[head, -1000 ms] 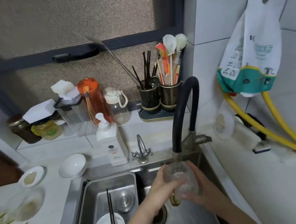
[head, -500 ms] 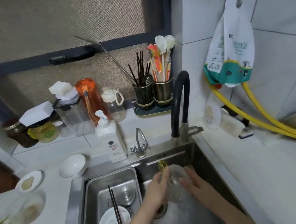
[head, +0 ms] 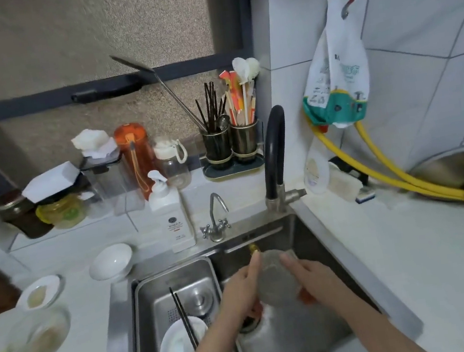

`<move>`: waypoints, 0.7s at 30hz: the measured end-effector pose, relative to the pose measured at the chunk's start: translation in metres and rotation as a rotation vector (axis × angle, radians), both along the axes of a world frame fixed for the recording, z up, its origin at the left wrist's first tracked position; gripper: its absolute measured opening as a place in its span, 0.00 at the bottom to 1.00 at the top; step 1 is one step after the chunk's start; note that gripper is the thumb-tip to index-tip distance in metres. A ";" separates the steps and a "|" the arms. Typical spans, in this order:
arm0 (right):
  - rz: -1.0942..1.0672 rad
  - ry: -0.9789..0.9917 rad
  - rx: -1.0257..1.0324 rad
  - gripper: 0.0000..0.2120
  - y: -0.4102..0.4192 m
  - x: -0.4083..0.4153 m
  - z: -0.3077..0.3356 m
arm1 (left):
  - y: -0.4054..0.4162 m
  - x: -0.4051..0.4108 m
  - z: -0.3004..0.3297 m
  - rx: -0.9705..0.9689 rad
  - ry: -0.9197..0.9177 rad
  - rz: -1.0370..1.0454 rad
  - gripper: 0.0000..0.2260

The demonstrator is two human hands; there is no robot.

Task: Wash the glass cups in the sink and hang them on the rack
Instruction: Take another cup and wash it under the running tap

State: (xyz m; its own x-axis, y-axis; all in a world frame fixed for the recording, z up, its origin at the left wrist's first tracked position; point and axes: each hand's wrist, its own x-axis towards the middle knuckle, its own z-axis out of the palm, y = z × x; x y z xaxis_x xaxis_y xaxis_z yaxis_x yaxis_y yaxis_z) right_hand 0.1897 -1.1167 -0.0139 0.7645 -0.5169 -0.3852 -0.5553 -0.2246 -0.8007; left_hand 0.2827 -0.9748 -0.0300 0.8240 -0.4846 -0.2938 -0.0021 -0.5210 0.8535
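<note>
soap bottle (head: 170,213), white bowl (head: 111,261), perhaps chopsticks (head: 183,318)

Single head-worn view, angled forward and down, close over the sink (head: 351,263) and counter (head: 429,253).
</note>
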 end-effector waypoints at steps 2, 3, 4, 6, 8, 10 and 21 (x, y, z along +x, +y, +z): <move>0.005 0.017 -0.038 0.39 0.003 -0.003 0.000 | 0.002 -0.001 0.002 0.019 -0.016 -0.009 0.30; 0.007 0.022 -0.050 0.40 0.004 -0.005 0.001 | 0.003 -0.002 0.003 0.027 -0.018 -0.005 0.29; 0.010 0.020 -0.055 0.40 0.005 -0.007 0.002 | 0.005 -0.004 0.005 0.038 -0.024 0.004 0.28; 0.020 0.016 -0.060 0.39 0.008 -0.009 0.004 | 0.008 -0.008 0.009 0.067 -0.059 0.017 0.26; 0.025 0.002 -0.055 0.35 0.010 -0.010 0.006 | 0.012 -0.011 0.011 0.081 -0.082 0.022 0.27; 0.024 -0.041 -0.034 0.30 0.013 -0.011 0.008 | 0.014 -0.014 0.014 0.076 -0.073 0.032 0.27; 0.080 -0.241 -0.005 0.26 0.023 -0.032 0.014 | 0.021 -0.057 0.034 -0.239 0.131 0.177 0.29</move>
State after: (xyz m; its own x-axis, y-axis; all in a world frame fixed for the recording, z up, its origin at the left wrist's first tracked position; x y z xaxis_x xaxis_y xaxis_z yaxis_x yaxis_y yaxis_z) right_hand 0.1574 -1.0936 -0.0002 0.8724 -0.4526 -0.1845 -0.3287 -0.2641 -0.9067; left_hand 0.2260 -0.9536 0.0036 0.8644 -0.4049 -0.2981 0.1889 -0.2879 0.9389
